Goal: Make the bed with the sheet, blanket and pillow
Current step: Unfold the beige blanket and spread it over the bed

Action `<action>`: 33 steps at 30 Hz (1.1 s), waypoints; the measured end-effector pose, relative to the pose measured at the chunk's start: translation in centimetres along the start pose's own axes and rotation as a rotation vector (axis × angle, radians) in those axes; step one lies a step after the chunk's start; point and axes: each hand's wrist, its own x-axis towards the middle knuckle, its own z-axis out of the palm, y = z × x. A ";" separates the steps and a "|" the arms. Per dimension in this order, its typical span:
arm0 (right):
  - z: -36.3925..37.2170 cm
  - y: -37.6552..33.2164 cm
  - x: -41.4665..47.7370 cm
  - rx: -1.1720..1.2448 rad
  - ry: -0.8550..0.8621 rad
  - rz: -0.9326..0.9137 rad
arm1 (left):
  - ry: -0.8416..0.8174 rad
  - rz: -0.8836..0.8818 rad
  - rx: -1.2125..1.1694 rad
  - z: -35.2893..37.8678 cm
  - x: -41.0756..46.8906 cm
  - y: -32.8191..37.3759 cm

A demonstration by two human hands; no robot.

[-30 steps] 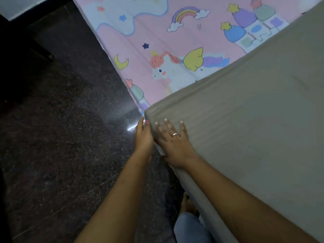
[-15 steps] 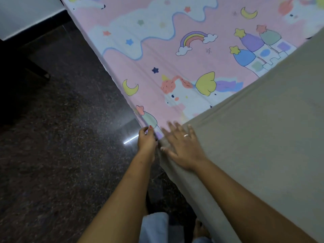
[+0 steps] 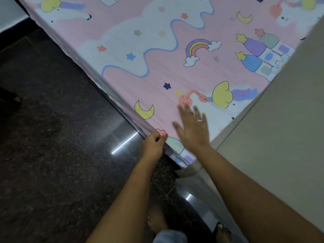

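The pink cotton sheet printed with unicorns and rainbows [image 3: 157, 71] covers the bed from 10 to 2 o'clock. My left hand [image 3: 153, 144] pinches its edge at centre; my right hand [image 3: 192, 128] lies flat, fingers spread. The plain grey blanket [image 3: 284, 137] sits at 3 o'clock.

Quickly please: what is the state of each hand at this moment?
Left hand: closed, pinching the edge of the pink sheet.
Right hand: open, fingers spread flat over the sheet, holding nothing.
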 end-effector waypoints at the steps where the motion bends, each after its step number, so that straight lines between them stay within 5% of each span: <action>1: -0.4 -0.8 0.2 0.041 -0.034 -0.111 | -0.016 0.017 -0.008 -0.3 -0.2 -0.4; 5: -3.0 -0.1 2.7 0.326 -0.039 -0.337 | -0.090 -0.010 -0.121 -1.1 -0.6 -1.8; 8: -4.0 4.9 5.4 0.286 0.132 0.001 | -0.100 -0.014 -0.149 -1.3 -0.4 -2.5; 12: -1.9 6.7 5.5 -0.071 0.014 0.235 | -0.080 -0.059 -0.218 -0.7 -0.1 -2.7; 17: -0.1 -2.2 4.7 -0.017 -0.003 -0.037 | -0.107 -0.153 -0.236 -1.6 1.1 -2.0; 22: -2.3 -2.4 7.0 0.125 -0.138 -0.564 | 0.015 -0.306 -0.292 -3.2 3.4 0.1; 25: -3.5 3.6 10.6 0.202 0.056 -0.173 | -0.036 -0.356 -0.246 -3.2 4.8 0.7; 28: -3.6 8.6 12.2 -0.016 0.061 0.275 | -0.113 -0.413 -0.301 -2.2 4.7 0.6; 33: -0.5 -0.9 11.7 -0.037 0.051 0.056 | 0.025 -0.291 -0.409 -0.9 4.8 0.1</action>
